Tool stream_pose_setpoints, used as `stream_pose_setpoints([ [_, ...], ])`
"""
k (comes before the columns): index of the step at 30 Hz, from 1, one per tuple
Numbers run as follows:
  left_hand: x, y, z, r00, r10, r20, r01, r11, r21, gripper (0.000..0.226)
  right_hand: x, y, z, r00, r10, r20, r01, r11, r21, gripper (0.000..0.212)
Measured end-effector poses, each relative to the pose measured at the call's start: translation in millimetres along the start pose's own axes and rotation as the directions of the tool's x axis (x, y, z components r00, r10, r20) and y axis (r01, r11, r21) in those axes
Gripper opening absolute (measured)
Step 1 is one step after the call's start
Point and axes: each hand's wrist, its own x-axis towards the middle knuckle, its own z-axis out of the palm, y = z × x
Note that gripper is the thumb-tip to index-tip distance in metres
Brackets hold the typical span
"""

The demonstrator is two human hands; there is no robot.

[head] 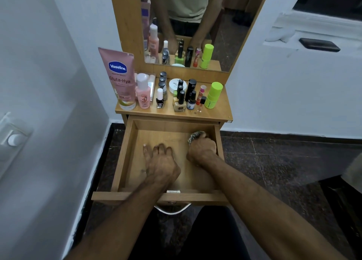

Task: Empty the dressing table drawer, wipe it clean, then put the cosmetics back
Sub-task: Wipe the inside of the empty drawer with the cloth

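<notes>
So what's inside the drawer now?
Only two hands: the right hand grips a cloth, the left hand rests on the drawer bottom. Anything beneath them is hidden.

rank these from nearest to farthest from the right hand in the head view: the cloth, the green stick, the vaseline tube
1. cloth: gripped in the right hand, at the drawer's back right.
2. green stick: on the tabletop's right end, above the drawer.
3. vaseline tube: on the tabletop's far left corner.

A home bedroom corner: mirrored dressing table (pixel 172 114) crowded with cosmetics (pixel 180 95).
</notes>
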Motion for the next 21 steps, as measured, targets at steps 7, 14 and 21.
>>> stream_pose_setpoints([
  [7,0.1,2.4,-1.3,0.998,0.001,0.062,-0.003,0.999,0.042,0.064,-10.0,-10.4,-1.6,0.988,-0.128,-0.087,0.132,0.991,0.038,0.054],
  [14,0.1,2.7,-2.7,0.993,-0.016,0.113,0.01,0.998,0.056,0.075,-2.8,5.7,-6.6,0.991,-0.124,-0.049,0.119,0.988,-0.1,0.025],
  [21,-2.3,1.2,-8.1,0.99,-0.003,0.138,-0.003,0.999,0.046,0.073,-9.8,-7.7,-7.0,0.987,-0.128,-0.093,0.128,0.992,-0.003,0.023],
])
